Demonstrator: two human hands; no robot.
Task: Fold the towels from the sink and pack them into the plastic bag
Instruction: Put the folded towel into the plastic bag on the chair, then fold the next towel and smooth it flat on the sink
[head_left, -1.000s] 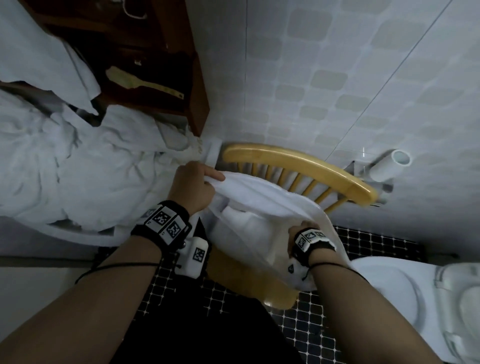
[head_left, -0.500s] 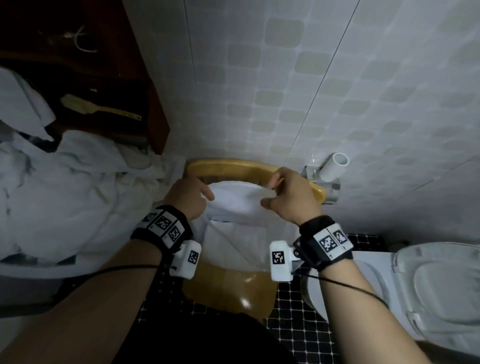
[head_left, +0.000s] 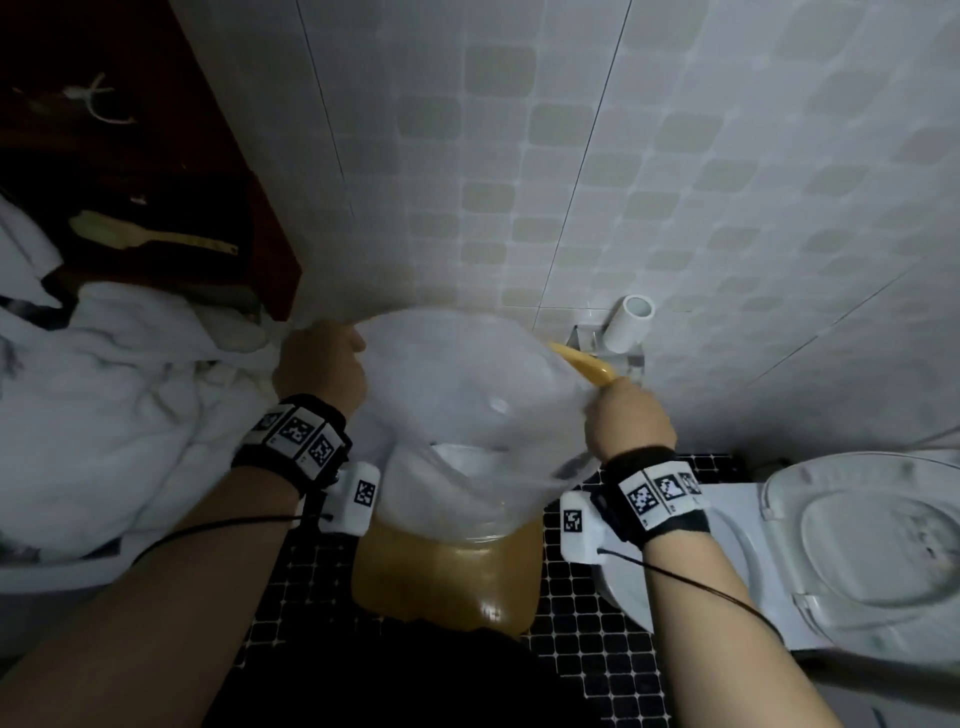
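At the far left, crumpled white towels (head_left: 119, 405) are heaped in the sink (head_left: 47, 577), and a brush (head_left: 150, 236) is laid on the dark wooden shelf (head_left: 249, 208) behind them. Just right of the heap, the left edge of the plastic bag (head_left: 467, 384) is gripped by the left hand (head_left: 322, 371), fingers curled round the film. The bag is held stretched between both hands in the middle of the scene, above the seat of a wooden chair (head_left: 447, 577). Something white is seen through its lower part. Its right edge is clenched in the right hand (head_left: 628, 421), beside the chair's back rail. A white tube (head_left: 631, 322) is fixed to the tiled wall beyond, and a toilet (head_left: 857, 545) stands at the right.
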